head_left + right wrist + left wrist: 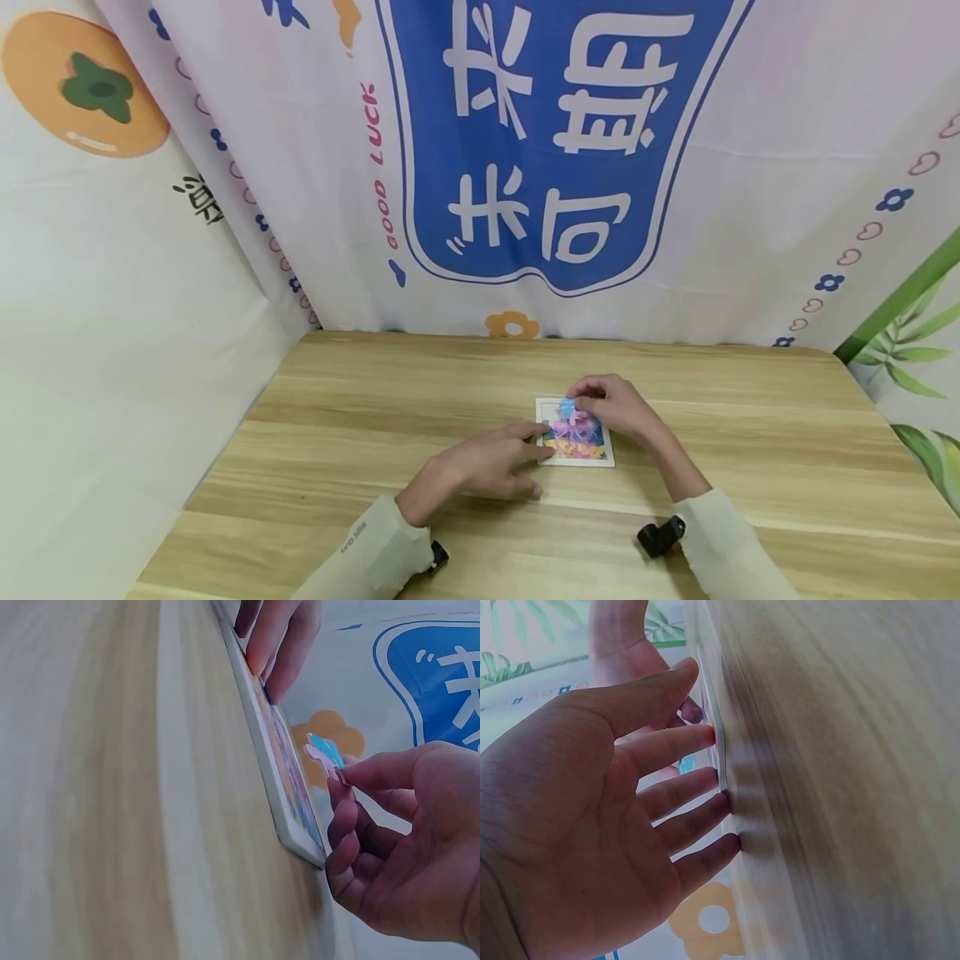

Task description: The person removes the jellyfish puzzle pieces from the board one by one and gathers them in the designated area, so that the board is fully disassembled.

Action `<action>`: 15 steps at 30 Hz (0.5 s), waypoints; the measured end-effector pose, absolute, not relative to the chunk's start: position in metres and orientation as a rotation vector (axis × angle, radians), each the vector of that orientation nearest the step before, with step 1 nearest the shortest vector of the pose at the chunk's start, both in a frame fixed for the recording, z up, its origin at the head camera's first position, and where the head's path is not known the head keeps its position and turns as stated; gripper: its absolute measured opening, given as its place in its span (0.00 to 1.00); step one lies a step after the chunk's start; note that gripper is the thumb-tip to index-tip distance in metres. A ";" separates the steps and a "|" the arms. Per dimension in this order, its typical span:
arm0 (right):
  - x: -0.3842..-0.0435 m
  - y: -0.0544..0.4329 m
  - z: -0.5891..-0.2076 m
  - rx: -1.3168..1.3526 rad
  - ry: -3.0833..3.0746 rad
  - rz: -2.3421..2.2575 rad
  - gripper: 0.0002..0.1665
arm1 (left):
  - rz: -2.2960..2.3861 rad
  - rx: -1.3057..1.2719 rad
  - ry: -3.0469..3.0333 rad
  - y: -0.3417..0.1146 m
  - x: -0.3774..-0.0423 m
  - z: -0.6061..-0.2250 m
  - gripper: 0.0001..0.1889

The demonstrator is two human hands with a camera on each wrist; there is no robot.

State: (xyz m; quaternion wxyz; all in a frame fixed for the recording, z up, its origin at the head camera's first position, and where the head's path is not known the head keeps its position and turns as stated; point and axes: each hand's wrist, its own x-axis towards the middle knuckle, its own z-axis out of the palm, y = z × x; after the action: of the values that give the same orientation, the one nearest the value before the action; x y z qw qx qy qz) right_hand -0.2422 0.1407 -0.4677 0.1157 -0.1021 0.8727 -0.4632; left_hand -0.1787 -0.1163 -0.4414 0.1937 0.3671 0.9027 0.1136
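Your right grip [618, 405] pinches 1 blue-and-pink piece [325, 756] by its edge, probably to leave its face clear. The picture board [577, 452] lies just below that grip, on the counter [345, 408]; your left grip [491, 462], fingers extended, touches its left edge, likely to steady it.

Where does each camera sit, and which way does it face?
Head: worn on the head, faces forward and down at table and picture board; left hand, right hand and sleeves show.
Left wrist: worn there, faces past left hand toward picture board's edge; right hand beyond.
Right wrist: worn there, faces right hand pinching a pink-blue piece; left hand at top.
Wrist views share both hands and the picture board's edge.
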 end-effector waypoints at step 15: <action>-0.243 0.161 -0.470 -0.298 2.604 -1.295 0.11 | 0.324 1.001 2.536 -0.114 -0.177 -0.441 0.32</action>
State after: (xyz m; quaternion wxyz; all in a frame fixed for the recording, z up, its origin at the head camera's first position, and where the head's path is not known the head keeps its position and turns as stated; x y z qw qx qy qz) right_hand -0.2426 0.1613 -0.4703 0.1092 -0.1013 0.8854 -0.4402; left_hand -0.1772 -0.1136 -0.4405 0.1966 0.3573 0.9057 0.1158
